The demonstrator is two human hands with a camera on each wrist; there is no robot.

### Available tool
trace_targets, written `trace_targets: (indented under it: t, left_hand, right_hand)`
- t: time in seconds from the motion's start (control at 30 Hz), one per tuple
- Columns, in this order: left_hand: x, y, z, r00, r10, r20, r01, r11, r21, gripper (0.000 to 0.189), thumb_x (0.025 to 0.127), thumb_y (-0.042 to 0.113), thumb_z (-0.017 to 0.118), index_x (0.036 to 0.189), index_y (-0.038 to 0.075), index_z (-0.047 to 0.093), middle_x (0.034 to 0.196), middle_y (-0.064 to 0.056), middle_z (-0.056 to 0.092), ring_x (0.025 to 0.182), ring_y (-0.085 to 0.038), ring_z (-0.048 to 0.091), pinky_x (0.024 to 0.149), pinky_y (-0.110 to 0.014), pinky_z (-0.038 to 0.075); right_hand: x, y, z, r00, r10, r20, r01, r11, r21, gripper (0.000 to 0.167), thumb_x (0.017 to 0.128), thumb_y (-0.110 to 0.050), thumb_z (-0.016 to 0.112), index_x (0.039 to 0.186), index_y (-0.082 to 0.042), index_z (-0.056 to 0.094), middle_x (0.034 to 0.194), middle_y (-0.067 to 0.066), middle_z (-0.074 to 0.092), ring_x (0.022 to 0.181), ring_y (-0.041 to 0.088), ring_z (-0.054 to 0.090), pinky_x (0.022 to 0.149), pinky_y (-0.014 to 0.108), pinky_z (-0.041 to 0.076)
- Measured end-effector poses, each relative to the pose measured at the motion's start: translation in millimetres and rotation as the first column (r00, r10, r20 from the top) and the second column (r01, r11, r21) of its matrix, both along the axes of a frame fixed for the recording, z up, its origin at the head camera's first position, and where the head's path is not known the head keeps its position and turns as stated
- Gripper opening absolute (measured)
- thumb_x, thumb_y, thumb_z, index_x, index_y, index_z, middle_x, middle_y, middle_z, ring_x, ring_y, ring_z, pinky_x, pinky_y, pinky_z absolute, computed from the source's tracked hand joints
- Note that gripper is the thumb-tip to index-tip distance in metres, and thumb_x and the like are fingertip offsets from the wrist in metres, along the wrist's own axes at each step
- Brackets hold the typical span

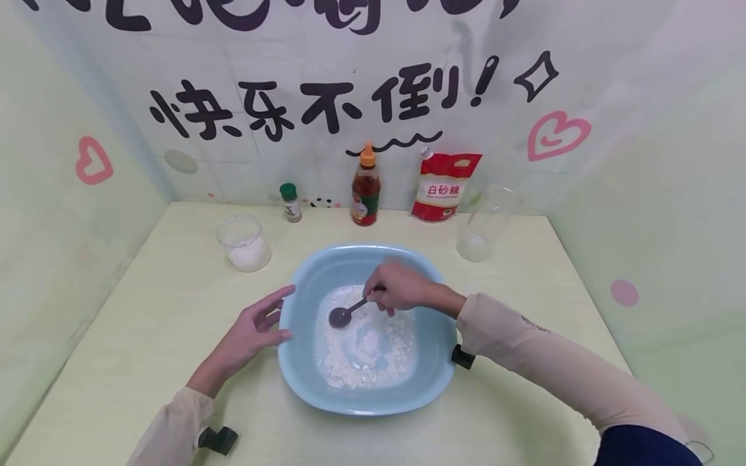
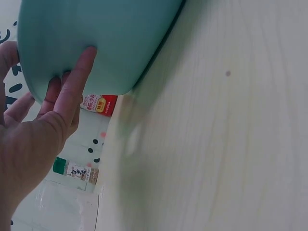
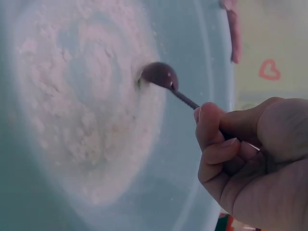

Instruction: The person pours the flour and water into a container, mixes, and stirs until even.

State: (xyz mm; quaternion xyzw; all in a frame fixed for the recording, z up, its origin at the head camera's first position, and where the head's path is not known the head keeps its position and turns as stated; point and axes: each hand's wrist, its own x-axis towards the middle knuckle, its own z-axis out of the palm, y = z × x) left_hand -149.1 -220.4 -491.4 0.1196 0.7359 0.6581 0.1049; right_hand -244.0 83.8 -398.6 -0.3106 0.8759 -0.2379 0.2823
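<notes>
A light blue basin stands in the middle of the table, with white powder spread over its bottom in a patchy ring. My right hand reaches over the basin and grips the handle of a small dark spoon. In the right wrist view the spoon's bowl is at the edge of the powder, turned rounded side up. My left hand rests against the basin's left side with spread, fairly straight fingers. The left wrist view shows its fingers touching the outer wall.
Along the back stand a green-capped shaker, a sauce bottle with an orange tip, a red-and-white pouch and a tall clear container. A glass holding white stuff is at back left. Printed walls surround the table.
</notes>
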Motion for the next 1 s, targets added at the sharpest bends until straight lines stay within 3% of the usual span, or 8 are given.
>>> trace_targets:
  t: [0.13, 0.23, 0.4, 0.6, 0.8, 1.0]
  left_hand:
    - [0.6, 0.9, -1.2, 1.000, 0.005, -0.001, -0.005, 1.000, 0.001, 0.076, 0.086, -0.001, 0.073, 0.153, 0.002, 0.036, 0.119, -0.012, 0.052, 0.115, 0.002, 0.060, 0.092, -0.025, 0.055]
    - [0.8, 1.1, -1.1, 1.000, 0.006, -0.006, -0.006, 1.000, 0.002, 0.076, 0.086, -0.002, 0.072, 0.152, 0.001, 0.036, 0.118, -0.011, 0.052, 0.115, 0.003, 0.060, 0.092, -0.024, 0.055]
    - [0.6, 0.9, -0.9, 1.000, 0.004, -0.007, -0.004, 1.000, -0.001, 0.075, 0.086, -0.002, 0.072, 0.152, 0.001, 0.036, 0.118, -0.011, 0.051, 0.115, 0.002, 0.060, 0.091, -0.024, 0.055]
    - [0.6, -0.1, 0.2, 1.000, 0.006, -0.002, -0.006, 1.000, 0.002, 0.075, 0.086, -0.001, 0.072, 0.152, 0.002, 0.036, 0.117, -0.011, 0.051, 0.114, 0.001, 0.060, 0.091, -0.024, 0.055]
    - [0.6, -0.7, -0.3, 1.000, -0.005, 0.007, 0.005, 1.000, 0.019, 0.075, 0.087, -0.002, 0.071, 0.153, 0.002, 0.035, 0.117, -0.008, 0.052, 0.115, 0.000, 0.060, 0.090, -0.025, 0.056]
    - [0.3, 0.0, -0.7, 1.000, 0.000, -0.001, 0.000, 1.000, 0.012, 0.075, 0.087, -0.002, 0.071, 0.152, 0.002, 0.036, 0.117, -0.008, 0.052, 0.115, 0.001, 0.060, 0.091, -0.025, 0.056]
  right_hand:
    - [8.8, -3, -2.4, 0.997, 0.017, 0.077, -0.017, 1.000, 0.011, 0.019, 0.095, -0.009, 0.066, 0.110, -0.010, 0.077, 0.071, 0.004, 0.068, 0.063, 0.024, 0.067, 0.063, 0.025, 0.053]
    - [14.3, -1, -1.4, 0.990, 0.077, 0.116, -0.080, 0.997, 0.021, 0.018, 0.095, -0.007, 0.066, 0.107, -0.011, 0.078, 0.068, 0.002, 0.067, 0.063, 0.028, 0.067, 0.062, 0.024, 0.052]
    - [17.7, 13, 3.4, 0.979, 0.142, 0.148, -0.154, 0.985, 0.073, 0.017, 0.094, -0.007, 0.067, 0.102, -0.014, 0.080, 0.067, 0.002, 0.067, 0.057, 0.017, 0.060, 0.060, 0.023, 0.051]
    - [2.4, 34, 14.6, 0.996, 0.065, 0.059, -0.073, 0.985, 0.156, 0.017, 0.093, -0.004, 0.066, 0.094, -0.014, 0.079, 0.068, 0.001, 0.065, 0.057, 0.012, 0.056, 0.057, 0.022, 0.049]
    - [-9.6, 38, 13.7, 0.999, -0.021, -0.027, 0.024, 0.990, 0.141, 0.015, 0.093, -0.005, 0.066, 0.098, -0.011, 0.079, 0.074, 0.003, 0.068, 0.061, 0.015, 0.057, 0.059, 0.022, 0.051]
    - [-0.1, 24, 4.5, 0.996, 0.091, 0.024, -0.093, 0.991, 0.096, 0.015, 0.095, -0.005, 0.064, 0.098, -0.008, 0.079, 0.064, 0.000, 0.064, 0.054, 0.011, 0.056, 0.055, 0.020, 0.047]
